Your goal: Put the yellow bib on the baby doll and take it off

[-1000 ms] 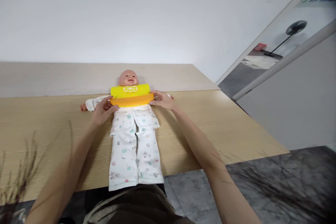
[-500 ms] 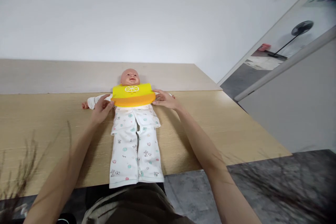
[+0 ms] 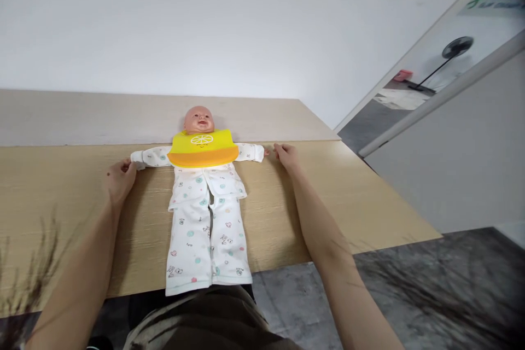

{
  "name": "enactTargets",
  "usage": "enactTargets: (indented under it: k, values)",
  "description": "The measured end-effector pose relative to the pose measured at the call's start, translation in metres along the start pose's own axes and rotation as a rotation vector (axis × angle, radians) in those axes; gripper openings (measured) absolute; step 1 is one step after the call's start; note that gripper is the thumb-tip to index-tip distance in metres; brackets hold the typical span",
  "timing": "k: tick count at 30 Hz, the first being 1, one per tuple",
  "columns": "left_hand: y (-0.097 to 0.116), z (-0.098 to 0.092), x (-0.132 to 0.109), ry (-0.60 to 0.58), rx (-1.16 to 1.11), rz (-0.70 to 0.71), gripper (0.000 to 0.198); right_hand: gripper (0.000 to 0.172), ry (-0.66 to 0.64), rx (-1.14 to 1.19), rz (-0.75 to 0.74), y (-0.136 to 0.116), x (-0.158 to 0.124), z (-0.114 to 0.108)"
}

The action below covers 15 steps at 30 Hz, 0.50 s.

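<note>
A baby doll lies face up on the table, its arms spread to both sides. It wears a white printed jacket and trousers. A yellow bib with an orange lower pocket and a white citrus slice drawing covers its chest. At the end of the left sleeve, my left hand has its fingers closed around the doll's hand, which they mostly hide. My right hand is just beyond the doll's other small hand, its thumb and index finger slightly parted, with a narrow gap between.
The wooden table ends at a slanting right edge, with grey floor below. Behind it, a paler board runs along the white wall. A standing fan and a pink object show through the opening at the right.
Both my hands have let go of the bib's sides and moved outward along the doll's arms to their ends. The doll's sleeves now show fully, and the bib lies flat.
</note>
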<state>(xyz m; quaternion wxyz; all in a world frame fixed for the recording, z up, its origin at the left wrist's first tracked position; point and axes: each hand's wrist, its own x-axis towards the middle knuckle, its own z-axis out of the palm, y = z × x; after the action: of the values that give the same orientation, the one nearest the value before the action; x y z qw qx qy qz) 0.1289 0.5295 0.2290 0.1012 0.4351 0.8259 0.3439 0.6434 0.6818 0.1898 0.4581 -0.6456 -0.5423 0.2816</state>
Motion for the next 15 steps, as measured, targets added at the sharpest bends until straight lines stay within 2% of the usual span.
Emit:
enactTargets:
  k: [4, 8, 11, 15]
  values:
    - [0.008, -0.003, -0.008, -0.048, -0.117, -0.013, 0.024, 0.061, -0.095, -0.004, -0.121, 0.0, -0.008, 0.014]
    - [0.002, -0.002, -0.006, -0.06, -0.184, 0.009, 0.028, 0.071, -0.117, -0.005, -0.168, -0.004, -0.017, 0.022]
    - [-0.005, 0.001, -0.001, -0.073, -0.18, 0.035, 0.028, 0.072, -0.164, -0.005, -0.173, -0.004, -0.026, 0.02]
    - [-0.011, 0.005, 0.004, -0.09, -0.152, 0.08, 0.03, 0.066, -0.299, 0.01, -0.252, -0.002, -0.037, 0.016]
